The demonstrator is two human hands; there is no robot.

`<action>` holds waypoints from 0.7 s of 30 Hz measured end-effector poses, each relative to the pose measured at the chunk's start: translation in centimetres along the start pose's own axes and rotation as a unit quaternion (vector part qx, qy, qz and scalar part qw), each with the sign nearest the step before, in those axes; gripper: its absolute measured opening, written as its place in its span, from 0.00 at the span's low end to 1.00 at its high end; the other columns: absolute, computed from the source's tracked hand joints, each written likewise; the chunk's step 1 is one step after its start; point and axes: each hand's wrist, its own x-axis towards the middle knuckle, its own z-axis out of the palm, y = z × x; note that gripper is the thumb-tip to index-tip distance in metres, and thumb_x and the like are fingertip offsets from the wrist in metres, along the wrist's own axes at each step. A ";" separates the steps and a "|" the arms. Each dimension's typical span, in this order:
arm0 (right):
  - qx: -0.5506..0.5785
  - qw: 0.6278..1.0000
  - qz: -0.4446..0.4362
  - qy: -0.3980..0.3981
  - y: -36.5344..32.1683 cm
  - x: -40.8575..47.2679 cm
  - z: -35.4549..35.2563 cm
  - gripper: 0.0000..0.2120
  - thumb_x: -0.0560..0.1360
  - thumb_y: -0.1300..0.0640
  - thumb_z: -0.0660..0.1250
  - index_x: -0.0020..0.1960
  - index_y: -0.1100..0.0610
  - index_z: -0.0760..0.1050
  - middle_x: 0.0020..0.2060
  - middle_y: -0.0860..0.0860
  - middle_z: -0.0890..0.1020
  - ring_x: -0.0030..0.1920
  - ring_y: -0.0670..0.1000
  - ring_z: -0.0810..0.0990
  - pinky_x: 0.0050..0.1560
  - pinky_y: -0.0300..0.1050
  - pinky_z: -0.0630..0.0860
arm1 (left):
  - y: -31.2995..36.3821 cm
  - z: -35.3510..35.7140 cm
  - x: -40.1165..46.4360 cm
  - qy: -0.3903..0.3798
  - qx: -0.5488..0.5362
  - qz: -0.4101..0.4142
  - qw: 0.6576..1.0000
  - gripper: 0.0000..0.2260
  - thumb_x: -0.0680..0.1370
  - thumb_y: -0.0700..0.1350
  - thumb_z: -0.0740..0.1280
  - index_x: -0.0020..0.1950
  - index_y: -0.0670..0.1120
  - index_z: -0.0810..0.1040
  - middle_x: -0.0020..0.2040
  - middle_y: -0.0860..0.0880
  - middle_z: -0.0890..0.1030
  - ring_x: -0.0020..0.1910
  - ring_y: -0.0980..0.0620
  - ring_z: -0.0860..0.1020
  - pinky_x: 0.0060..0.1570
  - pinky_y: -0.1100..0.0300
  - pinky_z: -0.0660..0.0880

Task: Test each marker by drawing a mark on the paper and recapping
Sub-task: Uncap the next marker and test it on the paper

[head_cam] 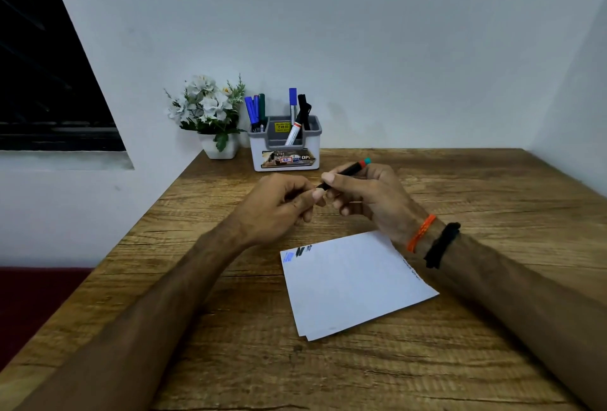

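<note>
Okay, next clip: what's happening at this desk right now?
A person is testing markers at a wooden table. The right hand holds a black marker with a red and teal end, while the left hand pinches its near end, where the cap would be; whether it is coming off or going on cannot be told. The paper below already carries a blue mark and two black ones in its far left corner. More markers stand in the organizer beside a flower pot.

Seven markers: six in the organizer (285, 161), one marker (345, 171) held; one paper (354, 282).
</note>
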 end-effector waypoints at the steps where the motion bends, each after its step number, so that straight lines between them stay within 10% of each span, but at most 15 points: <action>1: -0.007 1.000 -0.005 -0.008 0.1 0.0 0.2 0.07 0.73 0.55 0.72 0.40 0.58 0.82 0.32 0.52 0.82 0.31 0.48 0.78 0.30 0.38 0.73 | 0.0 0.2 0.0 0.006 0.009 0.010 1.000 0.11 0.81 0.47 0.63 0.40 0.47 0.77 0.31 0.53 0.79 0.29 0.57 0.75 0.32 0.64 0.71; 12: 0.037 0.999 -0.006 -0.014 0.6 0.3 1.1 0.15 0.76 0.59 0.70 0.30 0.55 0.74 0.28 0.54 0.77 0.25 0.46 0.71 0.27 0.39 0.66 | -0.1 0.9 0.0 0.043 0.069 0.080 0.994 0.12 0.79 0.52 0.60 0.47 0.48 0.80 0.39 0.50 0.82 0.37 0.49 0.78 0.37 0.46 0.76; 18: 0.065 0.998 -0.017 -0.015 0.1 0.4 0.9 0.14 0.76 0.63 0.68 0.32 0.58 0.74 0.28 0.54 0.77 0.24 0.46 0.70 0.26 0.37 0.66 | 0.7 0.7 -0.2 0.062 0.058 0.094 0.992 0.08 0.80 0.50 0.63 0.46 0.51 0.80 0.36 0.59 0.80 0.35 0.61 0.76 0.34 0.68 0.69; 21: 0.037 0.998 -0.048 -0.012 0.0 0.1 0.6 0.13 0.77 0.62 0.69 0.34 0.59 0.74 0.27 0.51 0.79 0.25 0.46 0.71 0.26 0.38 0.68 | 0.5 0.8 -0.1 0.060 0.054 0.075 0.994 0.11 0.78 0.59 0.63 0.49 0.54 0.80 0.39 0.56 0.81 0.33 0.55 0.75 0.32 0.59 0.72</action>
